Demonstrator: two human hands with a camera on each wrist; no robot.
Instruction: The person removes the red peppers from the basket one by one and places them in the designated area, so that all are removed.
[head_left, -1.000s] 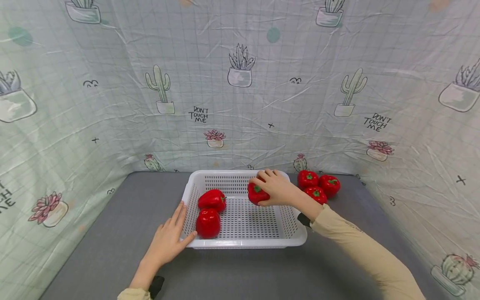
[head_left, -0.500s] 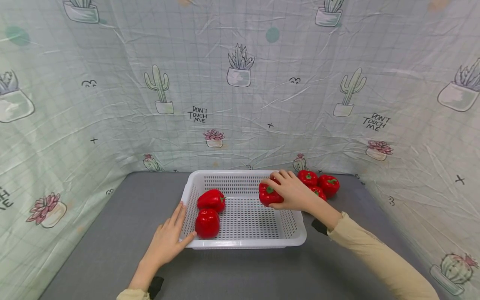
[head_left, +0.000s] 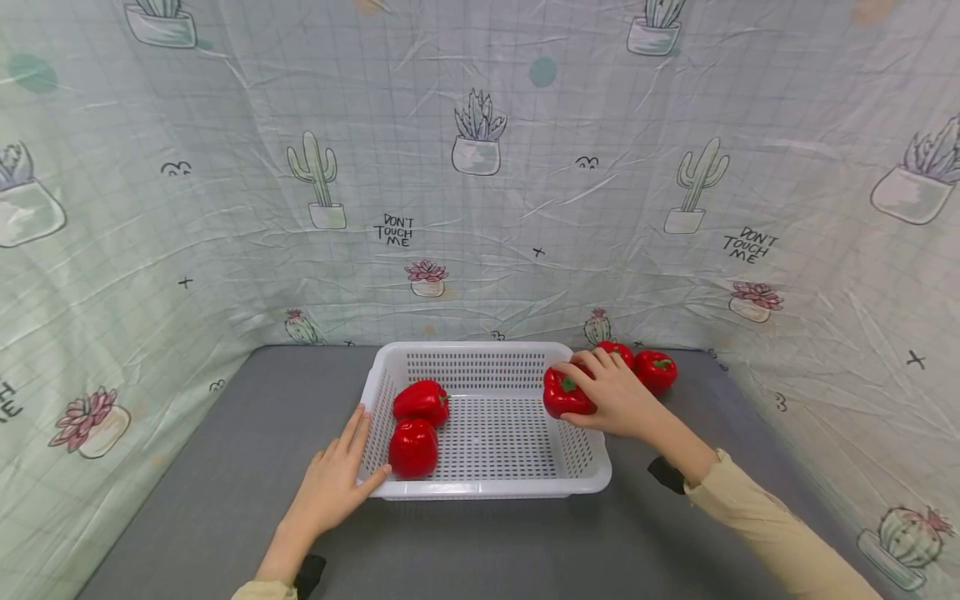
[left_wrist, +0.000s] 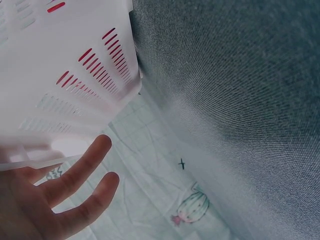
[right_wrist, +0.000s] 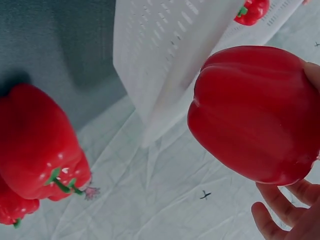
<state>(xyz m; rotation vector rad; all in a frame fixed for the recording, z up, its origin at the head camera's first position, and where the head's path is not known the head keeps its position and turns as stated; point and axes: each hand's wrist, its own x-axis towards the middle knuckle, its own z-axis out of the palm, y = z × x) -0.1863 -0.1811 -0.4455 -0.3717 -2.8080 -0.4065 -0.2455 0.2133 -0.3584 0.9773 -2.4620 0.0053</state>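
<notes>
At the basket point(head_left: 495, 489), two o'clock, my right hand point(head_left: 613, 393) is gripping a pepper point(head_left: 559, 397), left hand point(head_left: 334, 478) straight-fingered, likely mid-transfer, needing steadiness next.

Left grip point(head_left: 330, 483) straight-fingered, right grip point(head_left: 617, 396) curled, right forearm point(head_left: 768, 529) slanted inward

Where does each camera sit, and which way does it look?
Head: worn on the person's head, looking forward and down at the white basket, grey table and patterned sheet; left hand, right hand and sleeves show.
Left wrist: worn on the left wrist, facing the white basket's holed outer wall, the grey table and the patterned sheet; some left fingers show.
Right wrist: worn on the right wrist, facing the held pepper; some right fingers show.
Shared: head and right wrist views both show the held pepper.
</notes>
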